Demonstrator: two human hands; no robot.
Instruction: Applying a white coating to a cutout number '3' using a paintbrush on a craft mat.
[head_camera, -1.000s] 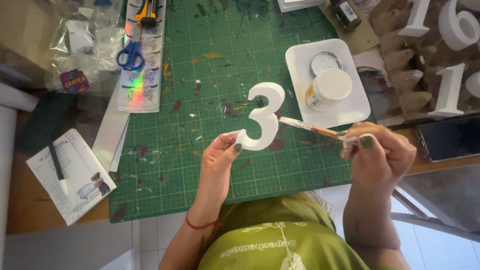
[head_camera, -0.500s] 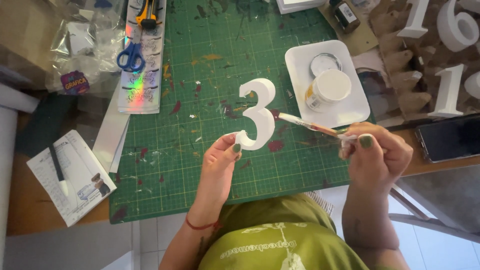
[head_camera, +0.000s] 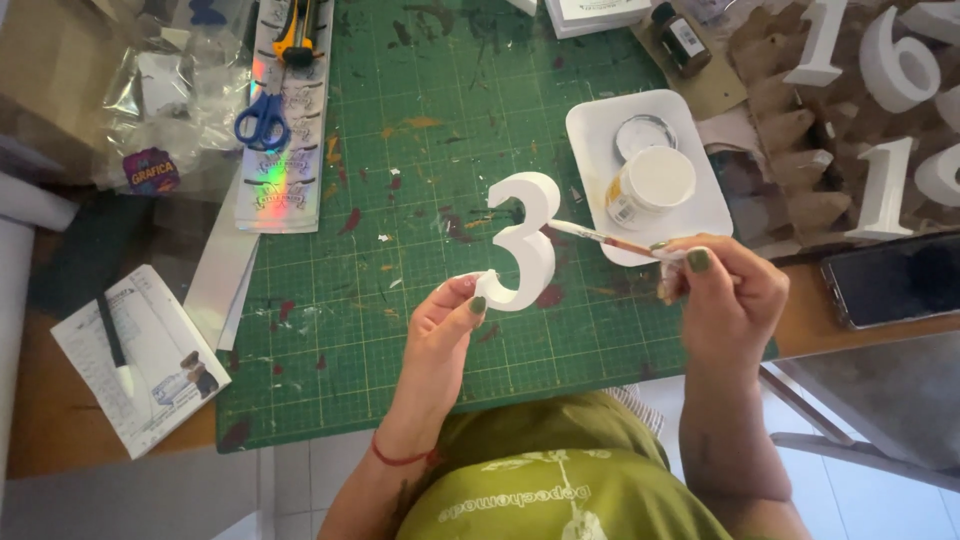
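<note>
Two hands are at work over a green cutting mat (head_camera: 400, 330), its grid marked with dried paint spots. Left hand (head_camera: 445, 325) has its fingers clamped on the lower tail of a white block numeral (head_camera: 525, 240), shaped as a three and held above the mat. Right hand (head_camera: 725, 290) has its fingers pinched together on the handle of a thin paintbrush (head_camera: 605, 238); the bristle end touches the numeral's right side.

Surroundings: a white tray (head_camera: 700, 205) lies just beside the right hand, carrying an open jar of white paint (head_camera: 650, 185) and its lid (head_camera: 642, 135). Blue-handled scissors (head_camera: 263, 118) rest on a shiny sticker sheet (head_camera: 280, 190) at the mat's upper left — well apart from the work. A printed booklet with a black pen (head_camera: 140, 360) lies left of the mat. More white numerals (head_camera: 885, 185) stand at far right beside a dark phone (head_camera: 890, 280).

Surface: a wooden table (head_camera: 60, 430) under the mat — pale floor tiles show below its edge.
</note>
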